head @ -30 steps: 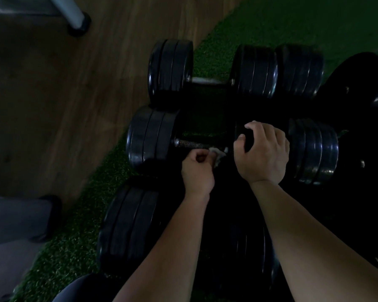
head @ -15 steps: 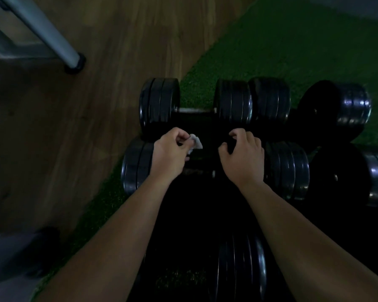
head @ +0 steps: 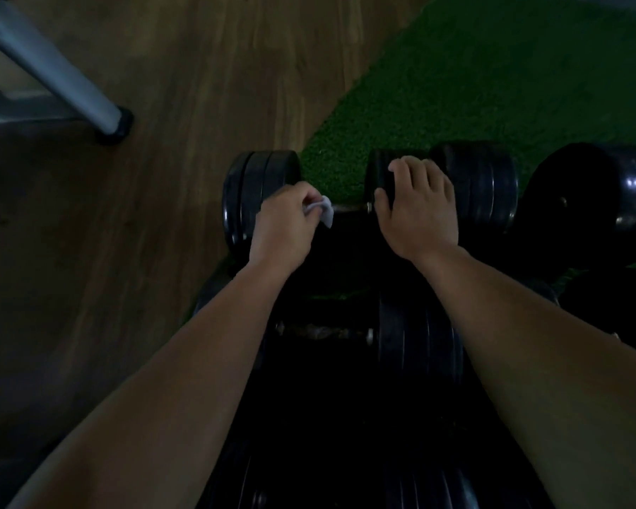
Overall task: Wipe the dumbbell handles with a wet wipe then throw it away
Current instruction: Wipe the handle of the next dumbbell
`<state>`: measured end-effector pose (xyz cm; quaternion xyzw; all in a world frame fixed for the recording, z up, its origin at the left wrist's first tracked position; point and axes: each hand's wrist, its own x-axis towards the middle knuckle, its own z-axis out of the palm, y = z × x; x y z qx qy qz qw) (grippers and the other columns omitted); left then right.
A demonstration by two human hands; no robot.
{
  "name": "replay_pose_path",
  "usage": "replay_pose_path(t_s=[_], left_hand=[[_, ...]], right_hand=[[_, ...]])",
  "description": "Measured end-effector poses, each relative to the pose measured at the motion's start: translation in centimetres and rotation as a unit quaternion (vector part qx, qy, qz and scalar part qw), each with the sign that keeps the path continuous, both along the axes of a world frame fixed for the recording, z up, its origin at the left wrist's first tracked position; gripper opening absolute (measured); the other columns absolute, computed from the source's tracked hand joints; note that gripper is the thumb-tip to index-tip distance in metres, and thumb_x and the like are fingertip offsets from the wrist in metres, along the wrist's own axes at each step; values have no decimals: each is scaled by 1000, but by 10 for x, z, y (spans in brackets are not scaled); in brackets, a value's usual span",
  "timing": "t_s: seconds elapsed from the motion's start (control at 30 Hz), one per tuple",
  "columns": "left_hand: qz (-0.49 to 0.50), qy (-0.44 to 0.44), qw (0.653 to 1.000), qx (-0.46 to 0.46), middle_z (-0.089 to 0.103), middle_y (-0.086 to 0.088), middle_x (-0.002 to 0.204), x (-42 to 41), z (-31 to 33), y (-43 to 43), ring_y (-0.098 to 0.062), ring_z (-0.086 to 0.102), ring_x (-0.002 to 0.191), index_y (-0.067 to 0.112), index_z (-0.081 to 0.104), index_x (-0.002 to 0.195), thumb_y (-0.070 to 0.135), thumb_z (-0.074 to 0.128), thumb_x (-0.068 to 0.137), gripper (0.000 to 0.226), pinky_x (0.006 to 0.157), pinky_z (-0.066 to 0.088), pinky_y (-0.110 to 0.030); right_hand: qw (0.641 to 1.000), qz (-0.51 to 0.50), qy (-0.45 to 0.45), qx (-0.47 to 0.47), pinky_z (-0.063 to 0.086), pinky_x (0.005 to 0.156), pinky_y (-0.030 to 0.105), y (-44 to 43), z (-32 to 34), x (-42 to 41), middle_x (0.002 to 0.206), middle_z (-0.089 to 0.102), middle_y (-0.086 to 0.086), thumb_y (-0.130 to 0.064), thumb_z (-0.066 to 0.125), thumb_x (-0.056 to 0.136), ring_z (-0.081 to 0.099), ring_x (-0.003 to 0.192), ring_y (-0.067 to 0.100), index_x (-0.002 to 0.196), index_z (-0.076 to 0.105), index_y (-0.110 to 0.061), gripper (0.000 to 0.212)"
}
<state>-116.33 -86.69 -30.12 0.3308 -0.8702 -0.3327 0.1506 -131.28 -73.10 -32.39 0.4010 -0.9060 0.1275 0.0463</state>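
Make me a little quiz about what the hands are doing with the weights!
1. True or false: the left hand pinches a wipe.
2. What does the right hand hold? A) the plates at one end of a dumbbell B) a bottle C) a bin
3. Fill in: the wipe's colour is ____.

Key: 1 true; 2 A; 3 white.
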Motion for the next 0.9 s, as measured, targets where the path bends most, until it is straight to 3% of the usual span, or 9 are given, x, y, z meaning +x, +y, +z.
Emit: replay_pose_path(t_s=[0.2,0.33,0.43,0.57,0.67,0.73,0.83,0.9], left_hand=[[-10,-16,997,-72,62,0,105,-46,-22,-7,-19,60,91,21,68,102,19,60,95,10,78,51,-38],[-17,-78,996,-28,61,-6,102,-72,-40,-10,-24,60,94,16,66,95,16,55,94,11,71,40,-29],[-56,-117,991,25,58,-6,95,-81,-48,-11,-24,58,90,13,67,92,22,54,95,16,72,42,-31],[-72,-142,987,7,57,-2,95,-80,-47,-19,-21,58,89,18,65,91,15,54,95,12,73,44,-32],[-16,-142,989,-23,56,-3,90,-76,-51,-23,-23,60,87,17,63,82,12,55,94,16,68,44,-30],[16,-147,989,-27,60,-2,94,-73,-56,-22,-25,61,94,15,67,93,12,51,97,17,67,39,-24],[-13,-166,984,-59,63,-9,104,-86,-51,-9,-29,61,100,10,64,108,11,48,99,19,73,41,-29],[-52,-181,980,-60,64,-6,101,-100,-43,4,-26,63,97,13,66,108,14,43,101,24,61,42,-35]], right_hand=[[993,-9,82,-88,24,118,48,3,-31,-4,147,48,8,-44,34,103,37,140,34,139,50,-14,49],[989,-17,98,-112,24,119,46,-2,-37,-7,147,49,7,-45,35,102,39,139,34,139,52,-15,50],[986,-17,111,-120,26,118,46,-3,-40,-7,146,51,8,-44,37,101,41,138,34,140,53,-16,50],[985,-18,123,-123,27,117,47,-2,-41,-8,145,51,8,-43,38,101,42,138,34,140,53,-16,50],[983,-18,133,-128,28,117,47,-3,-41,-9,144,52,9,-43,38,101,43,137,35,139,54,-16,49],[981,-17,140,-133,28,117,47,-3,-41,-9,144,53,9,-42,39,101,43,137,35,139,54,-16,49],[979,-19,144,-140,28,116,47,-3,-43,-10,144,53,9,-42,40,100,44,136,35,138,55,-16,49],[979,-16,145,-142,28,117,47,-4,-44,-10,144,53,9,-42,39,100,44,137,35,138,55,-15,49]])
